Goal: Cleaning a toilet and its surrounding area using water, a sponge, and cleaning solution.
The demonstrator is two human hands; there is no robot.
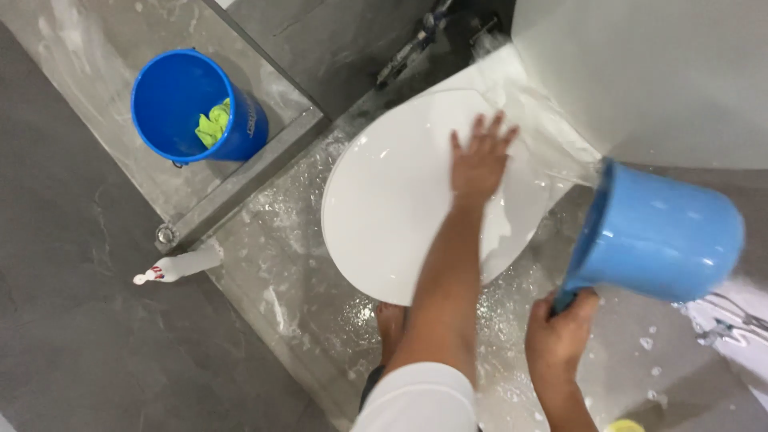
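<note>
The left hand (pixel 480 160) is laid flat on the closed white toilet lid (pixel 392 200), fingers (pixel 478 128) spread wide and pressed to the surface near its hinge end; nothing is held in it. The right hand (pixel 560 332) is closed around the handle of a light blue mug (pixel 660 232), which is tipped on its side toward the lid, and a sheet of water (pixel 552 156) is seen running from its mouth across the far edge of the lid and the base of the white cistern (pixel 640 72) behind it. The lid itself is wet and glossy, with pooled water at its right side. The grey tiled floor (pixel 272 264) around the bowl is covered in suds and splashes (heaviest just in front of the bowl, where a bare foot (pixel 390 324) is partly visible). A dark blue bucket (pixel 192 108) holding a yellow-green cloth (pixel 213 124) stands well apart to the left, beyond a raised stone kerb (pixel 248 180), and a white squeeze bottle with a red-marked nozzle (pixel 180 266) lies on its side near the kerb's end. It is judged that washing of the lid is well advanced and rinsing is in hand: the lid shows almost no foam, whereas the floor residue has not yet been flushed away. Whether the bowl beneath has been cleaned cannot be told, as it is covered.
</note>
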